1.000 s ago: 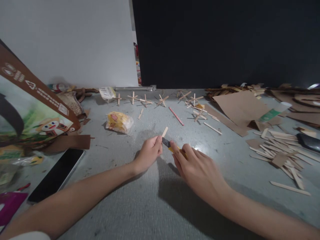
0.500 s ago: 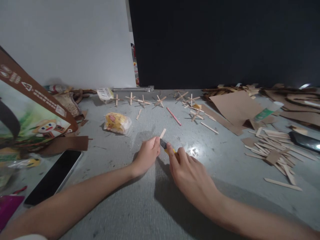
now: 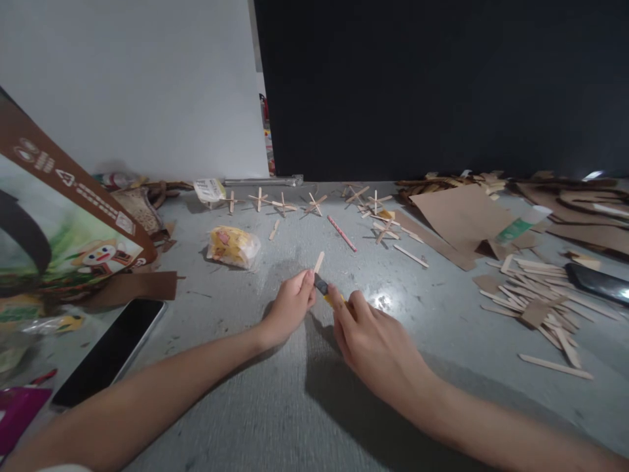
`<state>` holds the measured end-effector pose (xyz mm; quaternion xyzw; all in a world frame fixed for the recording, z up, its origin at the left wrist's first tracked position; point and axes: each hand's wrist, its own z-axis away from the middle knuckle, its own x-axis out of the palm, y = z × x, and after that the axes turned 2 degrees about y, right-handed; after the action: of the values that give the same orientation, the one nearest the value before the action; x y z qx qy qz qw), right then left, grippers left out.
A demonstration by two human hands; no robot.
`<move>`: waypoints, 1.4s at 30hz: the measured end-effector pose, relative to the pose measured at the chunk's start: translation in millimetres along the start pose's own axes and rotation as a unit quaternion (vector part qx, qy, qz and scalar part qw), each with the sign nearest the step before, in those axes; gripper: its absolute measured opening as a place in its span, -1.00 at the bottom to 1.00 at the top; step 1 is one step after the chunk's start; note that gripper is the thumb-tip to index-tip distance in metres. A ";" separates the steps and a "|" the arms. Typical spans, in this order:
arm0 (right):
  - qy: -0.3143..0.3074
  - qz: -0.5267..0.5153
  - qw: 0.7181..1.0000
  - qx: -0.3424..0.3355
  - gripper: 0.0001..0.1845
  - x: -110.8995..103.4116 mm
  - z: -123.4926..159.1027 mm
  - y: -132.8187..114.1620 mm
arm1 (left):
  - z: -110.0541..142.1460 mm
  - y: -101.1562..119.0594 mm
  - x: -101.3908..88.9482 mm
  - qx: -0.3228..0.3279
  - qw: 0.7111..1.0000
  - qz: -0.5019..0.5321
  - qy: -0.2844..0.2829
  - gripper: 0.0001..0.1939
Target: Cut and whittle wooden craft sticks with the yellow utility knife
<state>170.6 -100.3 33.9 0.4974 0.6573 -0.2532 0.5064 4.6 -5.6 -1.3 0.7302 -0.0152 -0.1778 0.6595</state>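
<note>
Between the fingers of my left hand [image 3: 291, 303] is a wooden craft stick [image 3: 319, 262], its rounded end pointing up and away from me. My right hand [image 3: 376, 337] is closed around a yellow-handled utility knife [image 3: 322, 284], the index finger stretched along its top. The knife's dark front end meets the stick right beside my left thumb; the exact contact is too small to make out. Beyond the hands, several crossed-stick pieces [image 3: 315, 204] stand in a row, and a red patterned pencil-like rod [image 3: 342, 233] lies in front of them.
A heap of loose craft sticks [image 3: 550, 308] lies at right by a black object [image 3: 597, 282] and cardboard sheets [image 3: 457, 219]. At left are a phone [image 3: 111, 351], a large printed bag [image 3: 73, 216] and a yellow wrapped packet [image 3: 233, 247]. Panels border the back.
The view has shifted slightly. My right hand and the knife have stayed close against the stick, with only small movement; my left hand keeps its hold.
</note>
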 end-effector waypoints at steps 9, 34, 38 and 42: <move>0.027 -0.008 1.000 0.007 -0.57 -12.3 -4.4 15.6 | -0.2 2.7 -1.5 0.002 1.000 -0.012 -0.014 -0.39; -0.020 0.028 0.999 0.001 -0.20 0.7 4.7 -2.5 | -0.5 5.4 -1.9 -0.030 0.999 0.020 -0.009 -0.40; 0.002 0.033 0.999 0.000 -0.20 2.9 6.4 -4.1 | -1.8 4.6 -2.3 -0.052 0.998 0.037 -0.017 -0.41; 0.011 0.049 0.999 0.001 -0.20 4.1 7.4 -4.4 | -4.0 3.1 -2.3 -0.069 0.996 0.052 -0.028 -0.41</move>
<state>169.7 -106.5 26.7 0.5324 0.6376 -0.2229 0.5102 4.2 -1.5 2.6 0.6756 -0.0594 -0.1642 0.7163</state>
